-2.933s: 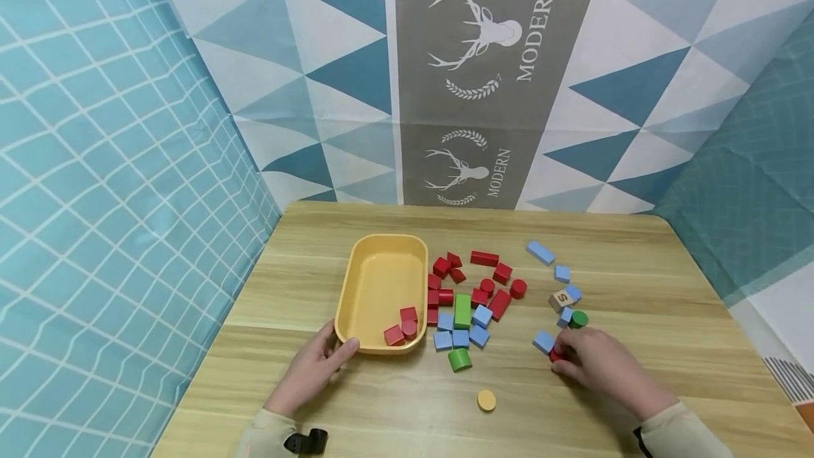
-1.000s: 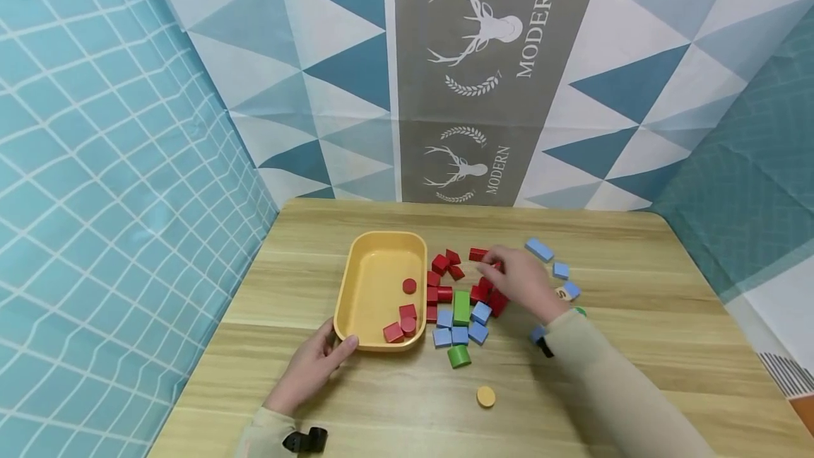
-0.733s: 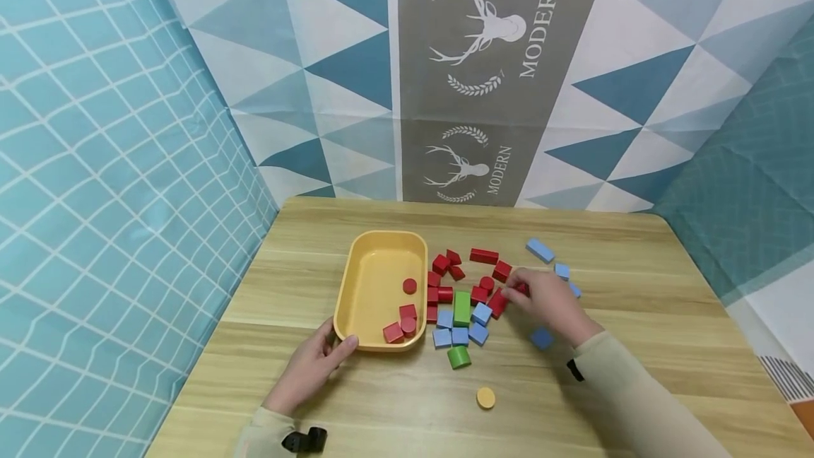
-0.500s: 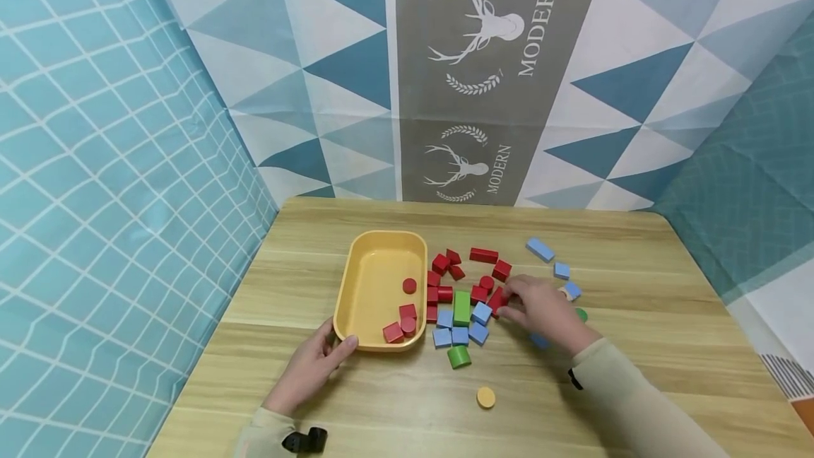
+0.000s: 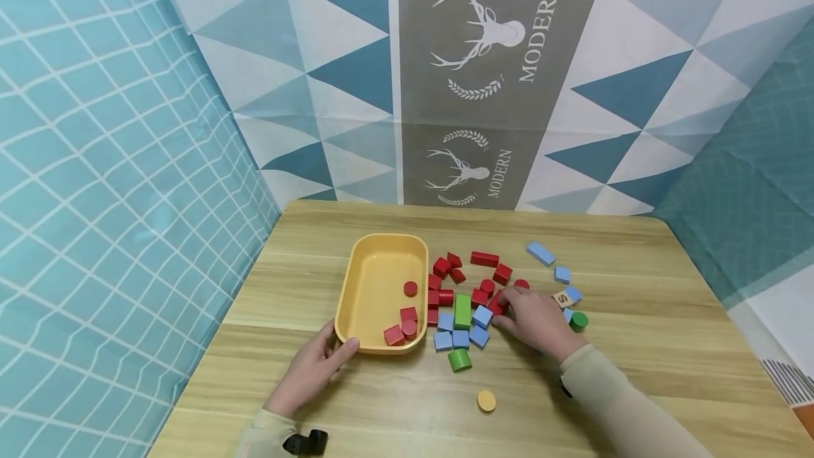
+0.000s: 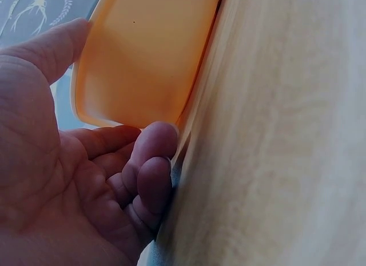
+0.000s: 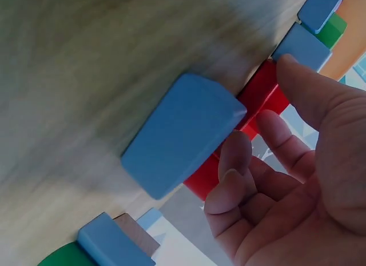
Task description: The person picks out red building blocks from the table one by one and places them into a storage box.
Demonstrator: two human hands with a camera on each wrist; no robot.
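Observation:
My left hand (image 5: 318, 366) grips the near left corner of a yellow tray (image 5: 343, 295), its thumb over the rim. In the left wrist view the thumb lies on the wall of the tray (image 6: 143, 54) and the other fingers curl beside it. Several red blocks, among them a red cylinder (image 5: 410, 289), lie in the tray. My right hand (image 5: 537, 320) pinches a red rectangular block (image 5: 496, 304) at the right side of the red pile. In the right wrist view, thumb and forefinger meet this red block (image 7: 263, 86), partly hidden behind a nearer blue block (image 7: 183, 134).
More red blocks (image 5: 485, 259) spread right of the tray. Beside the right hand stand blue blocks (image 5: 480, 336), a green block (image 5: 462, 312) and a green half-round (image 5: 459, 360). Farther right are a wooden letter block (image 5: 562, 299) and a green cylinder (image 5: 578, 321). A yellow disc (image 5: 486, 401) lies near the front.
My right hand has left a red piece beside the right-hand blue blocks; a red cylinder now lies in the tray. The hand then moved over the red pile to the rectangular block. The left hand stayed.

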